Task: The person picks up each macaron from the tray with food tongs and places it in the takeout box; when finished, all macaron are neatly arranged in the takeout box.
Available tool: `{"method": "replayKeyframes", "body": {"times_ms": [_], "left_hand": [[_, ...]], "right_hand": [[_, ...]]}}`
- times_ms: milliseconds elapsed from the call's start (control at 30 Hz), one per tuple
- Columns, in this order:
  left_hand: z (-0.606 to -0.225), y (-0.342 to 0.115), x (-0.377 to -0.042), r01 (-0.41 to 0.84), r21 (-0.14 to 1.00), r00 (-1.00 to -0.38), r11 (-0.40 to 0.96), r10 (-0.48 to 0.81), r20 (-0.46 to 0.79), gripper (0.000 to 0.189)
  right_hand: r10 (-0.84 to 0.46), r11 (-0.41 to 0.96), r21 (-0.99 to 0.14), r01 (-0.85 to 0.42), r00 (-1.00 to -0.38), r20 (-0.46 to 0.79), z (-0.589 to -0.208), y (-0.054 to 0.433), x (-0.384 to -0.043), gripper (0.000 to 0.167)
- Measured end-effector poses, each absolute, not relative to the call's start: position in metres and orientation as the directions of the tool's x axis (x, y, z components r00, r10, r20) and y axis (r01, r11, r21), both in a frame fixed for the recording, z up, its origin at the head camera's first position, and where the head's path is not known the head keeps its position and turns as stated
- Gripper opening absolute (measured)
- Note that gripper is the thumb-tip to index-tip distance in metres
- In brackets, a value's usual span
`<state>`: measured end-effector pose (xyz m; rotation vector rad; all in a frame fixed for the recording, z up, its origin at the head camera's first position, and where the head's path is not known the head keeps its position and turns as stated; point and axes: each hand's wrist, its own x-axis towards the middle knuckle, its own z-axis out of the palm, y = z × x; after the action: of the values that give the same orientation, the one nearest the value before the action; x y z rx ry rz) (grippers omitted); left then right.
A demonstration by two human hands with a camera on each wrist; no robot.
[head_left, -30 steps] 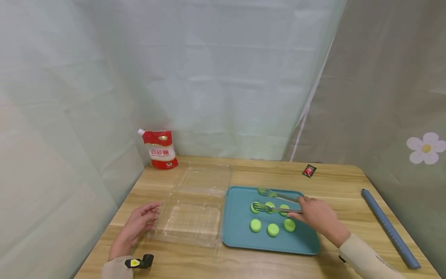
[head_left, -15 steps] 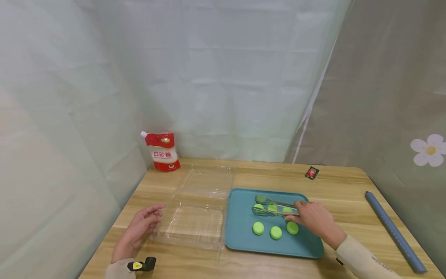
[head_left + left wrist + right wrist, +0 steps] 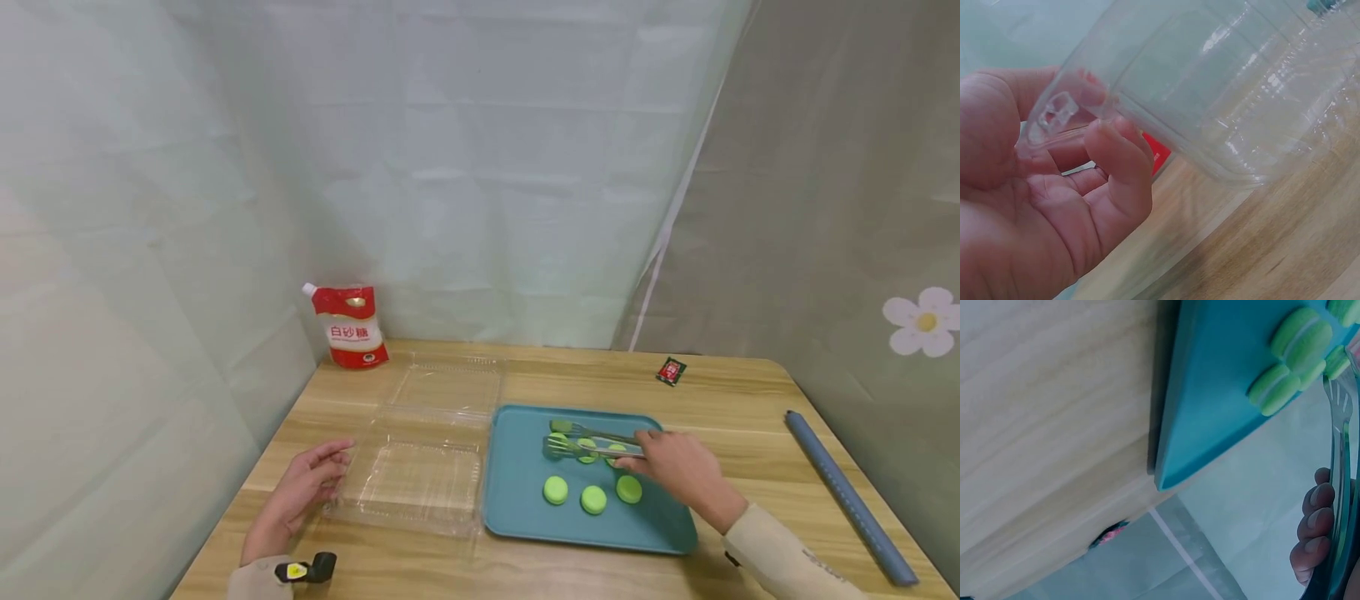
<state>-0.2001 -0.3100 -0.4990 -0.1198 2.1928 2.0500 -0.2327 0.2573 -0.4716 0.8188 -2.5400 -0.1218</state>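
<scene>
In the head view my left hand [image 3: 296,496] is at the left edge of a clear plastic clamshell box [image 3: 420,479], which lies with its lid laid back. The left wrist view shows curled fingers holding the box rim. My right hand [image 3: 682,471] grips metal tongs [image 3: 596,451] over a teal tray [image 3: 517,517]. The tongs' slotted ends are spread apart, close to the far row of green macarons [image 3: 587,451]. Whether they touch one is unclear. A nearer row of macarons [image 3: 593,500] lies on the tray. In the right wrist view, fingers [image 3: 1315,522] wrap the tongs' handle.
A red and white sugar pouch [image 3: 353,327] stands at the back left. Near the back edge lies a small red and green packet [image 3: 671,372]. A long blue-grey rod [image 3: 851,497] runs along the table's right side. Hanging cloth [image 3: 487,208] borders the table.
The tongs have come slightly nearer to the person and now sit around the far macaron row. The left hand stays at the box edge. The whole head view has shifted slightly.
</scene>
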Motion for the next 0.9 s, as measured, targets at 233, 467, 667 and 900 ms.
{"method": "replayKeyframes", "body": {"times_ms": [233,467,667,900], "left_hand": [[-0.498,-0.31,-0.201,-0.14,0.989,-0.989,0.056,0.034,-0.142,0.044],[-0.499,-0.311,-0.199,-0.139,0.989,-0.989,0.054,0.039,-0.141,0.044],[-0.498,-0.311,-0.198,-0.156,0.986,-0.988,0.063,0.012,-0.157,0.046],[-0.498,-0.309,-0.2,-0.139,0.989,-0.99,0.057,0.029,-0.141,0.048]], "right_hand": [[-0.609,0.785,0.258,-0.564,-0.627,0.485,-0.46,0.257,-0.234,0.062],[-0.614,0.783,0.264,-0.563,-0.636,0.466,-0.438,0.253,-0.238,0.071],[-0.634,0.764,0.262,-0.59,-0.608,0.479,-0.424,0.243,-0.24,0.066],[-0.629,0.772,0.237,-0.59,-0.656,0.418,-0.417,0.232,-0.239,0.052]]}}
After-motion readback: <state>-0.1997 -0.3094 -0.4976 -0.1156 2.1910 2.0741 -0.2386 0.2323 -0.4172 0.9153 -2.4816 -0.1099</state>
